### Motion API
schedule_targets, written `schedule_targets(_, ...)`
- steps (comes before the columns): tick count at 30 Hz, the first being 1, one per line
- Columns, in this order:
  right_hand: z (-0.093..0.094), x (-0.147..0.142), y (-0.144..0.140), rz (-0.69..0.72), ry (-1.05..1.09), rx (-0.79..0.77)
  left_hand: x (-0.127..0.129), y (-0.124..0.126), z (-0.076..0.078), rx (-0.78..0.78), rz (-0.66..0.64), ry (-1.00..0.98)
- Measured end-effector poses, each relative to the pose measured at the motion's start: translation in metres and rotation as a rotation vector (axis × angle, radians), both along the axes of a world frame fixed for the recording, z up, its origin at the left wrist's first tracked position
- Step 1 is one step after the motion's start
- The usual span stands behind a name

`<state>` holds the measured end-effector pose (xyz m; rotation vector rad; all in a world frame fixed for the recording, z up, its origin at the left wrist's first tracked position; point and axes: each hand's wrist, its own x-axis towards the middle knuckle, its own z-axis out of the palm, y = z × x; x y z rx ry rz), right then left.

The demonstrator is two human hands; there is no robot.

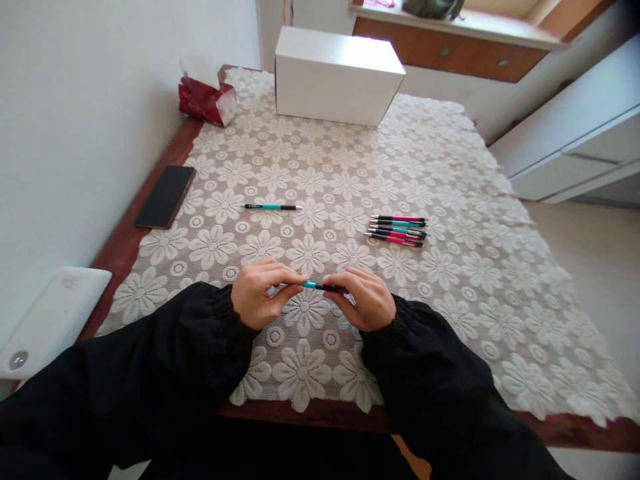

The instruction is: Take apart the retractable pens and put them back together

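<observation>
Teal pen (pixel 316 286) sits level between both hands, just above the lace cloth (pixel 450 167) near the front edge of the table (pixel 150 170). Her left hand (pixel 260 293) is pinched shut on the pen's left end, fingers curled around it; the right hand (pixel 363 299) is clamped on the black right end, fingertips meeting over the barrel. Both arms wear black sleeves (pixel 190 347). Farther out on the cloth, another teal pen (pixel 273 207) lies alone, and to the right a small cluster of pink and teal pens (pixel 397 231) lie side by side. A dark phone (pixel 165 196) rests by the left edge, a white box (pixel 337 75) and a red tissue pack (pixel 206 99) at the far end.
</observation>
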<state>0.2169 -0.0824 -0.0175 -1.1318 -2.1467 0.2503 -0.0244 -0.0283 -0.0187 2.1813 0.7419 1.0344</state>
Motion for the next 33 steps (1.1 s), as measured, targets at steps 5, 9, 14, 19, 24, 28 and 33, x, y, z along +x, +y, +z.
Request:
schedule_targets(5, 0.0000, -0.0005, -0.0013, -0.031, -0.074, -0.010, 0.0007, -0.0001, -0.0006, -0.009, -0.002, 0.006)
schedule_targets(9, 0.0000, -0.0007, -0.0010, -0.059, -0.054, -0.007, 0.0001, -0.0003, -0.0026, -0.028, 0.005, 0.014)
schedule_targets(14, -0.0001, 0.0000, -0.0001, -0.028, -0.087, -0.003, 0.0002, -0.0010, -0.0014, -0.035, 0.012, 0.016)
schedule_targets(19, 0.0010, -0.0001, -0.0005, -0.046, -0.108, 0.016, 0.0013, -0.0013, 0.0028, -0.016, -0.016, 0.018)
schedule_targets(24, 0.0016, -0.0004, -0.0007, -0.030, -0.102, 0.023, 0.0013, -0.0014, 0.0040, -0.022, 0.016, 0.019)
schedule_targets(28, 0.0022, -0.0004, 0.0000, -0.005, -0.147, 0.031, 0.0007, -0.0013, 0.0030, -0.003, -0.028, 0.013)
schedule_targets(33, 0.0036, -0.0011, 0.0005, -0.027, -0.136, 0.050, 0.0005, -0.0003, 0.0025, 0.015, -0.018, 0.005)
